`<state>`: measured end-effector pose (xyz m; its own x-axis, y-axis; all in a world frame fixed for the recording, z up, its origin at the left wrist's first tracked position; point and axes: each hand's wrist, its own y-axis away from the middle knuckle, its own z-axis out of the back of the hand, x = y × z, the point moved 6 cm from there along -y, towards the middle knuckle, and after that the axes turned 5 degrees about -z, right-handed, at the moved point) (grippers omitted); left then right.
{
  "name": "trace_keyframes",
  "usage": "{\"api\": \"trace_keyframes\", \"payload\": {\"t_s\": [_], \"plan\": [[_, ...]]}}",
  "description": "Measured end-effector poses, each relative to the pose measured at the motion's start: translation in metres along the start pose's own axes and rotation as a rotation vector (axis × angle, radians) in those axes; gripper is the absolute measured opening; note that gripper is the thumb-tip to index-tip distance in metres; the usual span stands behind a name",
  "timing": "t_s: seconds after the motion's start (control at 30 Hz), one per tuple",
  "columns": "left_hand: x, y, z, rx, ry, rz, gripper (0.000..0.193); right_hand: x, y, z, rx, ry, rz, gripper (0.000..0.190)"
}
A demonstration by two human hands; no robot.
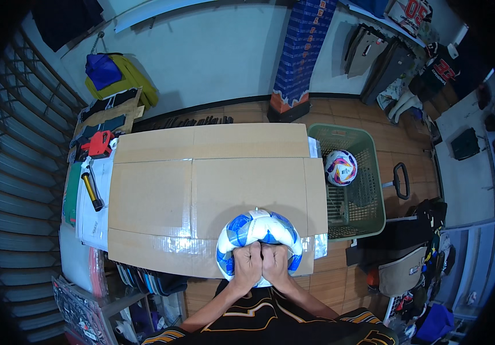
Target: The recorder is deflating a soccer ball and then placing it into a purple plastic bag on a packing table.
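A partly deflated white and blue ball [259, 224] lies on the near edge of a flattened cardboard sheet [152, 194]. Its middle is sunk in, and a small pin sticks out of its far side. My left hand [247, 264] and my right hand [275, 263] are both closed into fists, side by side, pressed into the hollow of the ball. Whether the fingers pinch any of its skin is hidden, but they look simply curled. Beyond the sheet's right edge, a white ball with a coloured pattern [341, 168] rests inside a green plastic basket [379, 194].
Left of the cardboard are a black and yellow hand pump [92, 192] and a red tape dispenser [100, 144]. A patterned pillar [299, 56] rises behind the table. A black pull handle [401, 181] stands right of the basket. Folded garments [157, 282] sit below the table's left side.
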<state>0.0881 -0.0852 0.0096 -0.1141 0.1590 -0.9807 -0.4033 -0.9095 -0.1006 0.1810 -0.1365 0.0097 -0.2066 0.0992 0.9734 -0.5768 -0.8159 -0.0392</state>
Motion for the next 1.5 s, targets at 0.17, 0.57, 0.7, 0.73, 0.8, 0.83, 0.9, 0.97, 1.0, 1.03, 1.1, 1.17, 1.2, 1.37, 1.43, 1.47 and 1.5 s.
{"api": "trace_keyframes", "payload": {"t_s": [0.17, 0.57, 0.7, 0.73, 0.8, 0.83, 0.9, 0.97, 1.0, 1.03, 1.1, 1.17, 1.2, 1.37, 1.43, 1.47, 1.5], "plan": [[-0.0006, -0.0003, 0.0002, -0.007, 0.007, 0.004, 0.04, -0.0001, 0.0002, -0.001, -0.004, -0.01, -0.004, 0.031], [0.0007, -0.0011, 0.0001, -0.009, 0.011, 0.014, 0.042, 0.0014, -0.0019, -0.001, -0.007, -0.015, 0.011, 0.031], [0.0003, -0.0017, 0.0001, 0.003, -0.006, 0.021, 0.041, 0.0042, -0.0028, 0.0004, 0.02, 0.009, -0.038, 0.029], [0.0007, -0.0014, -0.0001, 0.004, -0.009, 0.015, 0.041, 0.0042, -0.0029, 0.0002, 0.02, 0.01, -0.037, 0.029], [0.0033, -0.0005, -0.0002, 0.004, -0.005, 0.016, 0.041, 0.004, -0.0028, -0.0003, 0.015, 0.007, -0.024, 0.029], [0.0041, -0.0002, -0.0001, 0.003, -0.001, 0.018, 0.041, 0.0028, -0.0025, -0.0004, 0.015, 0.007, -0.024, 0.029], [0.0037, -0.0003, -0.0001, 0.001, -0.005, 0.016, 0.041, -0.0002, -0.0016, -0.0005, 0.016, 0.0, -0.014, 0.028], [0.0018, -0.0008, -0.0001, -0.001, -0.009, 0.014, 0.041, -0.0025, -0.0016, -0.0015, 0.001, -0.012, 0.004, 0.03], [0.0002, -0.0014, 0.0001, -0.001, -0.007, 0.016, 0.04, -0.0023, -0.0017, -0.0014, -0.012, -0.025, 0.022, 0.032], [-0.0005, -0.0019, 0.0002, -0.001, -0.006, 0.019, 0.04, -0.002, -0.0018, -0.0015, -0.012, -0.025, 0.022, 0.032], [-0.0002, -0.0022, 0.0002, -0.002, -0.005, 0.015, 0.039, -0.001, -0.0017, -0.0014, -0.011, -0.022, 0.012, 0.031], [0.0, -0.0022, 0.0003, -0.002, -0.003, 0.011, 0.039, -0.0008, -0.0018, -0.0014, -0.007, -0.022, 0.013, 0.031], [0.0, -0.0021, 0.0004, -0.001, -0.006, 0.008, 0.039, -0.0006, -0.0019, -0.0014, -0.003, -0.023, 0.014, 0.031], [0.0007, -0.0023, 0.0005, -0.006, -0.013, 0.008, 0.04, -0.0004, -0.0019, -0.0014, -0.004, -0.017, 0.015, 0.031], [0.0014, -0.002, 0.0003, -0.004, -0.018, 0.0, 0.04, 0.0013, -0.0021, -0.0017, 0.008, -0.006, 0.013, 0.03], [0.0014, -0.0021, 0.0004, -0.005, -0.018, -0.001, 0.04, 0.0014, -0.002, -0.0018, 0.008, -0.008, 0.003, 0.03], [0.0014, -0.0023, 0.0003, -0.007, -0.023, -0.001, 0.041, 0.0011, -0.0018, -0.0016, 0.007, -0.009, -0.006, 0.03]]}}
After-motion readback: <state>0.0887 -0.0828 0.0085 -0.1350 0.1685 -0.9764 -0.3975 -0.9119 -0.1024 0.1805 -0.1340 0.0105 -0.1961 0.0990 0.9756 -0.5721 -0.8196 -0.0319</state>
